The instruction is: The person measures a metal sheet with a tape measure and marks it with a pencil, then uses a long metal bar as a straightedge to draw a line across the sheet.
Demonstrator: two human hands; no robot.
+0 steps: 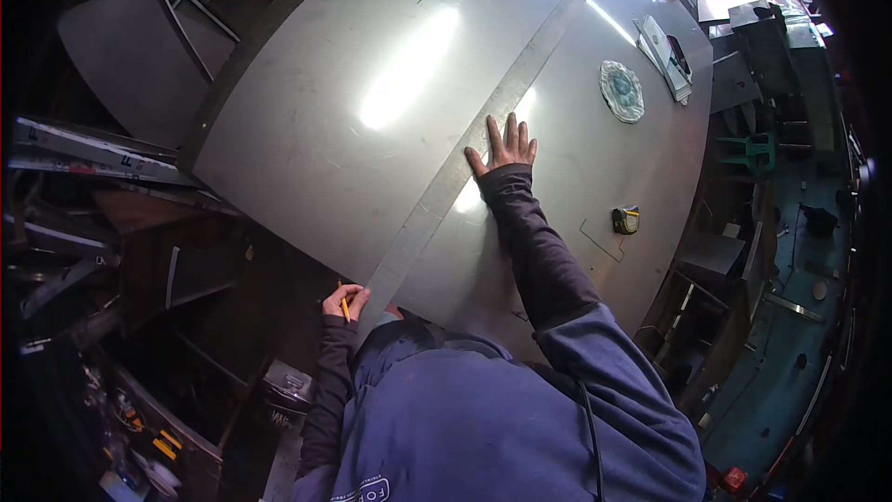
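Straightedge [429,204] lies flat on the sheet [316,121], long axis diagonal, running from near-left to far-right. Right hand [503,147] is fully open, fingers spread, palm down, pressing at the strip's right edge about mid-length; nothing gripped. Left hand [343,301] is at the strip's near end, just off the sheet's near edge, fingers closed round a pencil [344,308], tip by the strip's left edge. Left hand is nearer the near end; right arm reaches further out. Tape measure [625,220] sits right of the right arm, well apart. Round disc [621,91] is far right.
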